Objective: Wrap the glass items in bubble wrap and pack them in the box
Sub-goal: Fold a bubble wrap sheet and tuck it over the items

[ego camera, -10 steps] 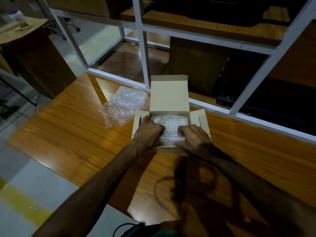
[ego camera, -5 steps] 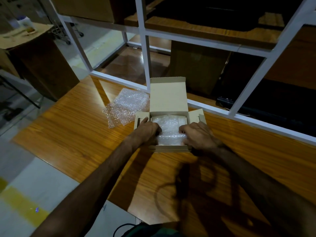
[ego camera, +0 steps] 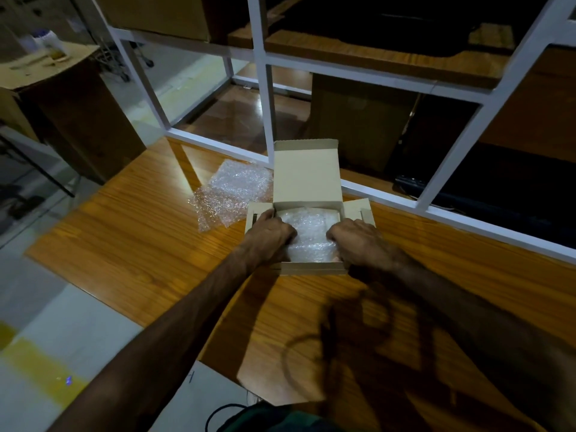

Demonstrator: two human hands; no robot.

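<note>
— Hands?
— Left hand [ego camera: 270,236] and right hand [ego camera: 358,241] both had fingers curled down onto the wrapped bundle [ego camera: 310,236], pressing it from either side.
— Where was it?
— Inside the open box [ego camera: 311,268] on the table [ego camera: 131,251], lying flat; long axis unclear. Lid [ego camera: 307,173] stood up at the far side. Spare bubble wrap [ego camera: 230,194] lay just left.

No lettering, label, brand mark or number can be read anywhere in the dim scene. The open cardboard box [ego camera: 307,176] on the wooden table [ego camera: 131,244] shows plain, unprinted flaps and lid. A faint dark pen-like stroke sits on the pale floor [ego camera: 191,376] at about 7 o'clock from the box, too small to make out as a character.
</note>
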